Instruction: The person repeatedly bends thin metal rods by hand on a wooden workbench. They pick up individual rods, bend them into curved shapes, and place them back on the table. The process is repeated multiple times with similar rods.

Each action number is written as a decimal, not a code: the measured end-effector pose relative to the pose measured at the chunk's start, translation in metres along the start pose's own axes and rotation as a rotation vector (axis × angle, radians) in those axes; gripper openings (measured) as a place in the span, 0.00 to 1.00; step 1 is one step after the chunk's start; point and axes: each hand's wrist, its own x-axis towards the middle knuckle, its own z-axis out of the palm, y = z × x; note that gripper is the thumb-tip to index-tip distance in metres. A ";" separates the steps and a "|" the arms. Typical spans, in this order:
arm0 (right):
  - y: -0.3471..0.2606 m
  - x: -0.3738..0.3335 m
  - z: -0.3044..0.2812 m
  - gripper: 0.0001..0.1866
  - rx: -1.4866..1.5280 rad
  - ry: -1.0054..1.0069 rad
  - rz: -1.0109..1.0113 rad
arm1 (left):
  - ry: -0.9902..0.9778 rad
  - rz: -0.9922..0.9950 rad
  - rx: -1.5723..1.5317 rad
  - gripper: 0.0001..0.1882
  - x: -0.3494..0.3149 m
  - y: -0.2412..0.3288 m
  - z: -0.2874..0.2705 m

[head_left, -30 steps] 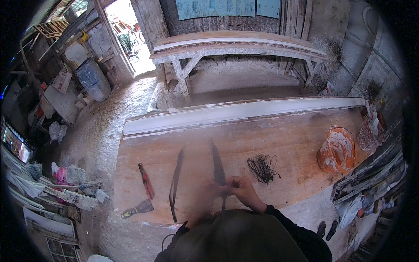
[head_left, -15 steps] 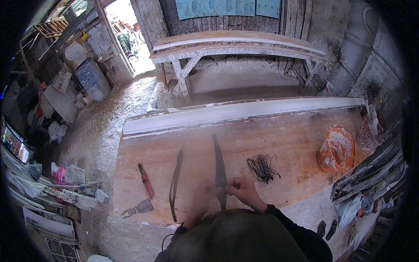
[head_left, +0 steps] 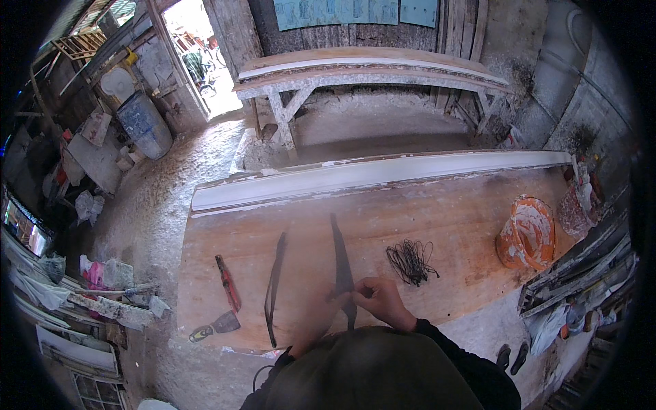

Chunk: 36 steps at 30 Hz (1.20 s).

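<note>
A dark, flat strip (head_left: 342,257), wide in the middle and narrow at the far end, lies lengthwise in front of me on the wooden table. My right hand (head_left: 384,302) pinches its right edge with thumb and fingertips. From the other side, my left hand (head_left: 320,313) meets it at the same spot, fingers drawn together on the strip; a hazy patch in the picture softens this hand. To the left rests a thinner black strap (head_left: 275,290). A loose bundle of thin black cord (head_left: 411,262) sits right of my right hand.
A red-handled tool (head_left: 229,284) and a putty knife (head_left: 214,326) lie at the table's left. Along its far edge runs a long white moulding (head_left: 383,176). A plaster-smeared orange bucket (head_left: 526,234) stands at the right. Behind is a workbench (head_left: 369,76); a blue barrel (head_left: 145,125) stands far left.
The dark strip has shifted slightly, its far end tipping a little left and nearer. Both hands stay together at its edge, with small finger movements.
</note>
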 end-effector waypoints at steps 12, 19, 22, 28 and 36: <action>0.002 -0.002 0.001 0.09 -0.165 0.035 -0.086 | -0.056 0.029 0.108 0.07 0.002 -0.012 0.000; 0.011 0.000 0.004 0.08 -0.188 0.073 -0.088 | -0.087 -0.028 -0.017 0.12 0.009 -0.044 -0.006; 0.022 0.007 0.003 0.08 -0.215 0.066 -0.076 | -0.094 -0.023 0.036 0.12 0.007 -0.036 -0.007; 0.084 0.021 -0.004 0.08 -0.423 0.073 -0.005 | -0.040 0.210 -0.370 0.08 -0.006 -0.012 -0.044; 0.132 0.027 -0.016 0.11 -0.555 0.067 0.195 | 0.229 0.508 -0.916 0.08 -0.044 0.062 -0.114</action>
